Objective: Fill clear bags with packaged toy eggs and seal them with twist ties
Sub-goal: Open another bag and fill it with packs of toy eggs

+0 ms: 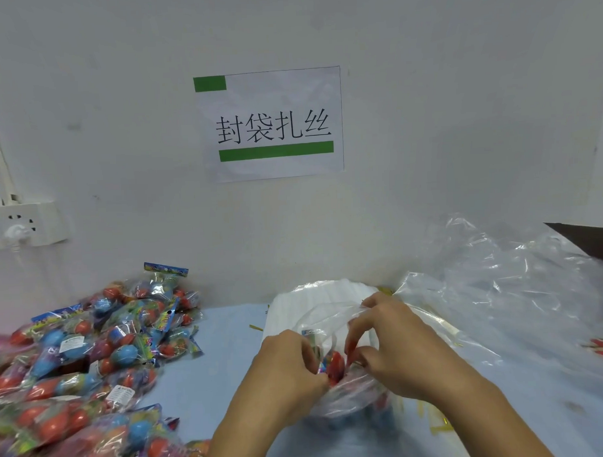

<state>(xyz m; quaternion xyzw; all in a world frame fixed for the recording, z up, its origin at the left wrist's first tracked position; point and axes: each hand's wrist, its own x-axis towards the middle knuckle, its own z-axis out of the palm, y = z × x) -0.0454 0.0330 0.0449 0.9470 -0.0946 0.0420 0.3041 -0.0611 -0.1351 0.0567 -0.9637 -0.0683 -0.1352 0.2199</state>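
Nearest the camera, two bare forearms reach forward over a pale blue tabletop (223,364) and meet at a clear bag (347,397) standing between them. The left hand (291,369) has its fingers curled into the bag's mouth on one side, its grip clamped on the plastic; the right hand (389,345) pinches the opposite edge of the film, fingers bent, its grip also closed on the bag. Inside, packaged toy eggs (334,362) show through — one red egg near the top, blue shapes lower down, blurred by the crinkled plastic. The bag looks partly filled and its neck is not yet gathered or tied. The likely trouble from here: the thin, slippery film could slide out of either pinch, letting the mouth flop open and eggs tumble onto the tabletop, or the neck could be bunched unevenly so a tie holds loosely. Yellow twist ties (437,425) lie just beside the bag at right, small and easy to fumble. Behind the hands sits a flat stack of white bags (316,296), and to the right a loose heap of clear plastic (507,289) rises toward the wall. At left, well apart from the bag, a big pile of wrapped eggs (86,365) — red and blue in glossy packets — waits to be packed. On the far white wall hang a paper sign (272,126) with green bars and a socket strip (23,224).
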